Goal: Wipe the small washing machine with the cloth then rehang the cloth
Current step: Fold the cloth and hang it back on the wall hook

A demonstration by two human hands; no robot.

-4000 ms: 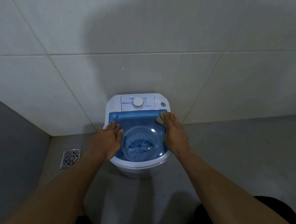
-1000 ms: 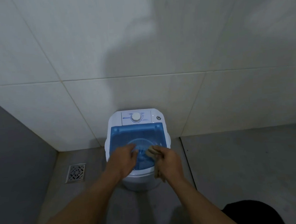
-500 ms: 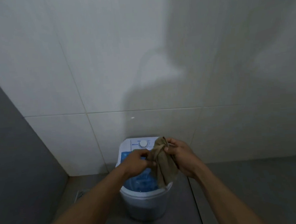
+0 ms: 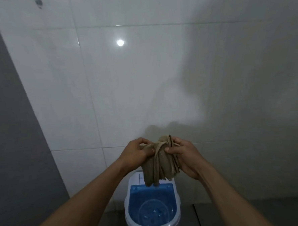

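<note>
Bunched tan cloth (image 4: 159, 162) pinched between my left hand (image 4: 136, 153) and right hand (image 4: 185, 156) at centre frame, hanging above the washing machine (image 4: 151, 212) (blue lid, bottom centre), white tiled wall (image 4: 125, 79) behind.

Soft, matt tan cloth (image 4: 158, 162), bunched and creased, limp where hanging at lower centre. Below it, smooth white plastic washer (image 4: 152, 222) shell with a translucent blue plastic lid (image 4: 152, 202), faintly shiny. Glossy white glazed tiles (image 4: 125, 79) across the middle, mirroring a lamp spot at upper centre. Flat matt grey wall (image 4: 12, 138) at the left edge. Dull grey floor (image 4: 229, 216) at lower right.
</note>
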